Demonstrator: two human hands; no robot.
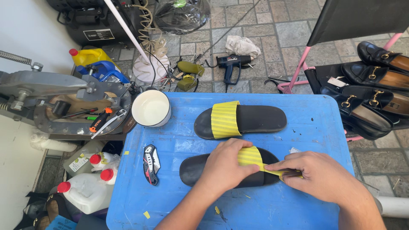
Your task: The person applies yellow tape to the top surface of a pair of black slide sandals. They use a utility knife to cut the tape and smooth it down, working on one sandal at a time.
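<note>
In the lower middle of the frame, the person's left hand lies flat over the near slide sandal, fingers pressed together on its yellow strap. The right hand, lower right, has its fingers pinching the strap's free end, along with something dark that cannot be made out, at the sandal's right edge. The sandal rests on the blue tabletop, with the second slide sandal just beyond it in the centre, its strap already arched over the black sole.

A likely risk is that the strap goes on crooked or wrinkled if the pinching fingers pull off-line while the left palm shifts. The sole could also slide on the smooth plastic, since only hand pressure holds it. The folding utility knife lies near the left forearm and could be knocked off the tabletop.

By count: two black slide sandals with yellow straps, one folding knife, one white bowl at the tabletop's upper left corner, one heat gun on the paved floor at top centre, and at least four black loafers at the upper right. At the lower left stand three red-capped white jugs.
</note>
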